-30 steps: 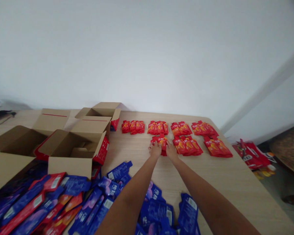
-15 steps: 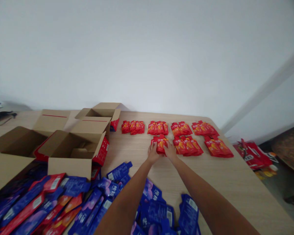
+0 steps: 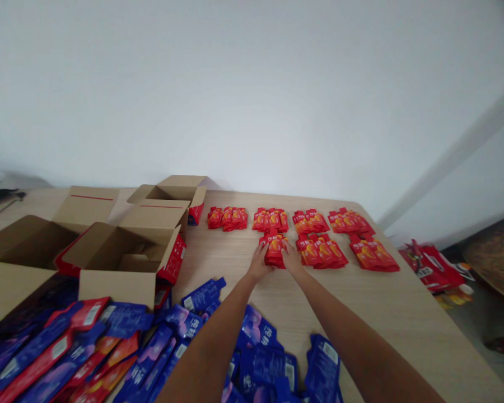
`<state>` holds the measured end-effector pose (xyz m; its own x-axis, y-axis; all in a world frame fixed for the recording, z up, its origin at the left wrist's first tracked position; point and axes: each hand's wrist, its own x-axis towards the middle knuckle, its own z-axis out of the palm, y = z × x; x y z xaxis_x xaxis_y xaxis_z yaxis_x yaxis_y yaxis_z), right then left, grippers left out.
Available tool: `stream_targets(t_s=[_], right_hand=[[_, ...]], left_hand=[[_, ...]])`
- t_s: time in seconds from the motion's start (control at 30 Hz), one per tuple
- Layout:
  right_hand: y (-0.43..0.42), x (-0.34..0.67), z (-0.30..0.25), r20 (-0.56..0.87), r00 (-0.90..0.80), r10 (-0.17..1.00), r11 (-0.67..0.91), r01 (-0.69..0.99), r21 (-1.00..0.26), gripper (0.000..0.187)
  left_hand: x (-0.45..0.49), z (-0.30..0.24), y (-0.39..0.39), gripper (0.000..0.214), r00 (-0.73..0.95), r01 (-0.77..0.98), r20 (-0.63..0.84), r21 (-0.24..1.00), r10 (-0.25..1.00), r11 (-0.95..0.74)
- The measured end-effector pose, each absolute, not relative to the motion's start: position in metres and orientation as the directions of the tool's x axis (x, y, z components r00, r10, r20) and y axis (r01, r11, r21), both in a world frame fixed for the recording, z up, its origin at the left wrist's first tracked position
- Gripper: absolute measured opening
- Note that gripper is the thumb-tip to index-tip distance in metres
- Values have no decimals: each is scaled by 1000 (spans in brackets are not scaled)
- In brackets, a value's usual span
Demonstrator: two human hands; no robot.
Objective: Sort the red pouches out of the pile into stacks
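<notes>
Both my arms reach forward over the wooden table (image 3: 407,313). My left hand (image 3: 258,264) and my right hand (image 3: 291,259) close in from either side on a small stack of red pouches (image 3: 274,248), fingers pressed against its edges. Around it lie other stacks of red pouches in two rows: one row (image 3: 273,219) along the far edge and two stacks (image 3: 322,250) just right of my hands, with another (image 3: 373,253) further right. A heap of blue pouches (image 3: 260,364) lies under my forearms.
Open cardboard boxes (image 3: 121,254) stand at the left, with red cartons inside. Blue and red pouches (image 3: 67,352) are heaped at the near left. More red packs (image 3: 432,267) lie on the floor past the table's right edge. A white wall rises behind.
My hands have slid slightly back along the stack's sides and pressed it narrower and tidier. The other stacks have not moved.
</notes>
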<state>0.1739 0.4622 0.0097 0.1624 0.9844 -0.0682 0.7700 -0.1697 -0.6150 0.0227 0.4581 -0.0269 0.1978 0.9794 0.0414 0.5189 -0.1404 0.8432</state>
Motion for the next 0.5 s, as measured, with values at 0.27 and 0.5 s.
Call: stream_targets(t_s=[0.27,0.5], right_hand=[[459,180,8,-42,176,983,-163,756,-634,48],[457,184,12,-24,204,979,-168,728,-664,48]], left_hand=[[11,-15,459,94,195,556,75,813,978,-173],[6,-7,462,101,219,522,84,832,972,-190]])
